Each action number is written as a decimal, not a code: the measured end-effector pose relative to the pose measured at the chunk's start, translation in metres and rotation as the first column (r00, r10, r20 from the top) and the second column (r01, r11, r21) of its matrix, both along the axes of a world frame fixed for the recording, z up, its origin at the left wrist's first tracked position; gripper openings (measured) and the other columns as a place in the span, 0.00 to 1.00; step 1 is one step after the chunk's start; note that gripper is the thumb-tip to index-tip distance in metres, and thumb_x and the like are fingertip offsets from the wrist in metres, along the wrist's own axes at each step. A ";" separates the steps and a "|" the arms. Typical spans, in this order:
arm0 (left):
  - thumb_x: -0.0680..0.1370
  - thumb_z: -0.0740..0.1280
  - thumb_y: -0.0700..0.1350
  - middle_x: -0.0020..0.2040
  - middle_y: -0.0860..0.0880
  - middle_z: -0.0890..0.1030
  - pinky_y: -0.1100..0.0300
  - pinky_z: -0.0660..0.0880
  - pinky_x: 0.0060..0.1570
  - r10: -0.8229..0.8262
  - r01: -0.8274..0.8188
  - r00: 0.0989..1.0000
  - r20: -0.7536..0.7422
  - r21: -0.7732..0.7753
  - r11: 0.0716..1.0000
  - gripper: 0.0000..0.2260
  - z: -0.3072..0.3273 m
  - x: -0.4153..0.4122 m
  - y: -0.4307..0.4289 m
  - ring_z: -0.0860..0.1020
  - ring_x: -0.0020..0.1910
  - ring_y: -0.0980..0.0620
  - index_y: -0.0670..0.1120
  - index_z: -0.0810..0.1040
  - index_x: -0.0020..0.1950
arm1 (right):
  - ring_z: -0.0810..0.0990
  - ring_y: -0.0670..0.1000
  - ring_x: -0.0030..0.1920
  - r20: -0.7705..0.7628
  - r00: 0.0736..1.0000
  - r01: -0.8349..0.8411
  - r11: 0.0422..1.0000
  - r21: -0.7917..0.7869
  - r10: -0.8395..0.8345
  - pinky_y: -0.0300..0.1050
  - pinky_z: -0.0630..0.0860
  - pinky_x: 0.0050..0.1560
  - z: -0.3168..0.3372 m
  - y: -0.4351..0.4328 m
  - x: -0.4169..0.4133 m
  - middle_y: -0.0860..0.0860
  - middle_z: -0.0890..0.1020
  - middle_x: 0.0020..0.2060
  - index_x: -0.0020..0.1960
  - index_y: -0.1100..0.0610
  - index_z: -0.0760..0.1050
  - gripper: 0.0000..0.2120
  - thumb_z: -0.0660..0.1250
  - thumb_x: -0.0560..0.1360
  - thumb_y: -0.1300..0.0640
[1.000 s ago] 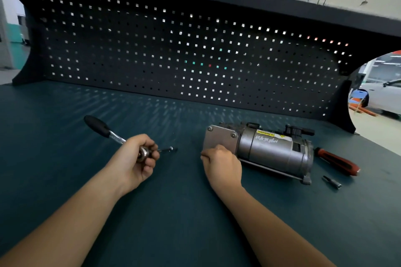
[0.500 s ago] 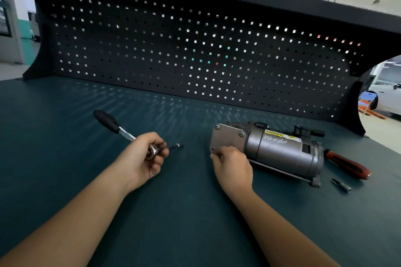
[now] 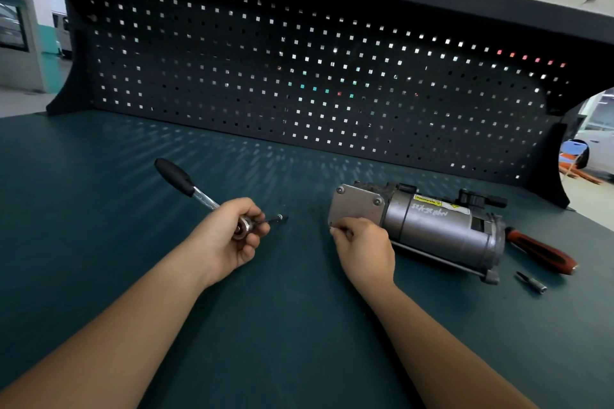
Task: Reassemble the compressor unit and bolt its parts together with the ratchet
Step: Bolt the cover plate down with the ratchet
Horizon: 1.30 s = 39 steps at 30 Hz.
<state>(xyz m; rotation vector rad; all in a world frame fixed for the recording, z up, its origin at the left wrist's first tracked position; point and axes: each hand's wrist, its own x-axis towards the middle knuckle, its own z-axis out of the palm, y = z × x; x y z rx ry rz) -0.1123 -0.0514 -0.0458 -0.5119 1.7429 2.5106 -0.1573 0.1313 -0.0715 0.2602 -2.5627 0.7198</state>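
1. Teal bench top (image 3: 99,209) carries everything. Black pegboard (image 3: 299,76) stands upright at its back, well beyond both sets of fingers.
2. Left hand (image 3: 229,235) grasps the ratchet (image 3: 199,195), fingers wrapped round its head end. The round chrome head shows between thumb and curled fingers.
3. Ratchet's black grip (image 3: 174,176) sticks out up and left, past the left knuckles.
4. Thin dark extension (image 3: 277,218) pokes out of the ratchet head just right of the left fingertips. It points toward the compressor (image 3: 432,229), tip well short of it.
5. Right hand (image 3: 363,249) sits at the compressor's near end. Its fingers are curled tight against the lower left corner of the square end plate (image 3: 357,205).
6. Right fingertips touch that corner. Whether they pinch a bolt there is hidden: cannot tell.
7. Compressor lies on its side on the bench, grey cylinder running right and away from the right fingers, yellow warning label on top.
8. Two bolt heads show in the end plate's upper corners, just above the right fingertips.
9. Screwdriver (image 3: 541,250) with a red and black handle lies on the bench just beside the compressor's far end, well right of the right fingers.
10. Small metal bit (image 3: 531,282) lies near the screwdriver, on its near side.
11. Hands are apart, with bare bench between left fingertips and right fingertips.
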 end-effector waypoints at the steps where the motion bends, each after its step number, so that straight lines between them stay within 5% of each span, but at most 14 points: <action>1: 0.73 0.61 0.41 0.24 0.49 0.76 0.71 0.62 0.17 -0.001 0.001 1.000 0.001 -0.004 1.000 0.07 0.000 0.000 0.000 0.66 0.16 0.58 0.45 0.72 0.35 | 0.78 0.53 0.51 0.000 1.000 0.000 1.000 0.008 0.000 0.40 0.68 0.40 0.000 0.000 0.000 0.51 0.80 0.52 0.55 0.53 0.80 0.10 0.61 0.78 0.54; 21: 0.72 0.60 0.36 0.27 0.46 0.79 0.69 0.62 0.18 -0.112 0.104 0.994 -0.018 -0.253 0.962 0.06 -0.005 0.003 0.011 0.66 0.18 0.57 0.41 0.77 0.41 | 0.79 0.58 0.45 -0.003 0.997 0.078 0.976 0.203 -0.080 0.43 0.62 0.34 -0.002 -0.009 -0.009 0.55 0.82 0.44 0.43 0.58 0.74 0.17 0.53 0.80 0.50; 39: 0.71 0.57 0.34 0.24 0.47 0.72 0.70 0.58 0.18 -0.179 0.152 0.981 -0.073 -0.279 0.948 0.09 0.012 0.009 0.002 0.61 0.16 0.56 0.40 0.75 0.36 | 0.78 0.60 0.49 0.040 0.999 -0.022 0.993 0.116 0.018 0.44 0.65 0.37 -0.004 -0.004 -0.011 0.57 0.81 0.48 0.48 0.60 0.75 0.15 0.53 0.80 0.52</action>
